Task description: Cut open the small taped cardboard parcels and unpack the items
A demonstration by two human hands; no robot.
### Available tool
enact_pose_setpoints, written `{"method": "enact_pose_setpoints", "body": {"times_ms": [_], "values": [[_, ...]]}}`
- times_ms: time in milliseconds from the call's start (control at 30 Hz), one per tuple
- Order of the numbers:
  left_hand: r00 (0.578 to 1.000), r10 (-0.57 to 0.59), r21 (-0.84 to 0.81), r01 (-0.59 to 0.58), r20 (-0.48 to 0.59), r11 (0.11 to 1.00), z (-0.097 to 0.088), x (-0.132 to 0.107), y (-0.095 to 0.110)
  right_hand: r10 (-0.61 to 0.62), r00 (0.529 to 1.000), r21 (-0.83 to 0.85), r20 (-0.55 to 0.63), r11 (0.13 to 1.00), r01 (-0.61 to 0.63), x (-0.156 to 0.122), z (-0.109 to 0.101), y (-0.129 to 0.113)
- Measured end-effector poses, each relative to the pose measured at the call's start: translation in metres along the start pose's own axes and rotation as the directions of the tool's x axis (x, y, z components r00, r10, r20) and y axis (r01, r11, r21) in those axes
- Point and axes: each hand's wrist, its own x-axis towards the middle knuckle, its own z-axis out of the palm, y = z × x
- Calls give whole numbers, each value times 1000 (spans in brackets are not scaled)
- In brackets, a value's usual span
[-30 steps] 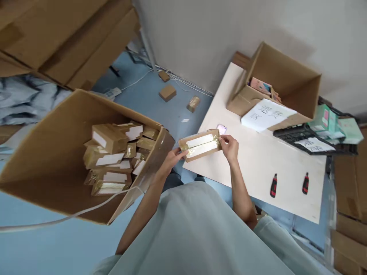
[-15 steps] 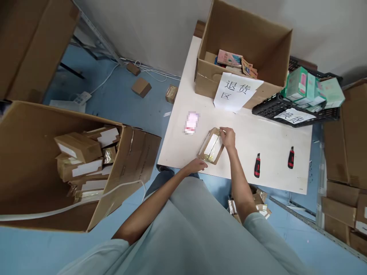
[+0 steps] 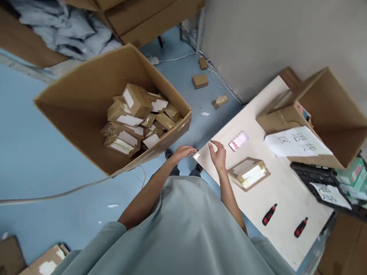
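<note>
- Left hand (image 3: 185, 152): empty, fingers extended, near carton (image 3: 77, 101).
- Right hand (image 3: 217, 153): empty, grip apart, at table (image 3: 282, 181) edge.
- Taped parcel (image 3: 249, 173): on table, unheld.
- Likely between grasps; another hold needs fingers closed.

Head cam only, facing forward and down
Fairly close, above and behind the left hand (image 3: 183, 152) and right hand (image 3: 218, 156), yet catches the cardboard carton (image 3: 83, 88) left of them and white table (image 3: 282, 183) to their right.

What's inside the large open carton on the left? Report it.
The large carton holds a pile of brown parcels, several with white labels. What lies beneath the top ones is hidden.
</note>
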Motion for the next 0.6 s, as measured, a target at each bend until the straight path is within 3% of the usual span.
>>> {"method": "enact_pose_setpoints", "body": {"times_ms": [167, 333, 467, 600], "values": [[974, 42, -193, -87, -223, 977, -133, -18, -14, -51, 976, 6, 213, 999, 51, 39, 99, -63], [866, -22, -351, -179, -500, 919, -245, -30, -37, -76, 930, 42, 360, 997, 65, 81, 188, -117], [789, -105, -417, -201, -605, 886, -302, -17, -43, -23, 880, 63, 475, 998, -9, 110, 251, -140], [725, -170, -433, -191, -667, 881, -329, 24, -31, 57, 845, -3, 532, 998, -66, 143, 304, -143]]}}
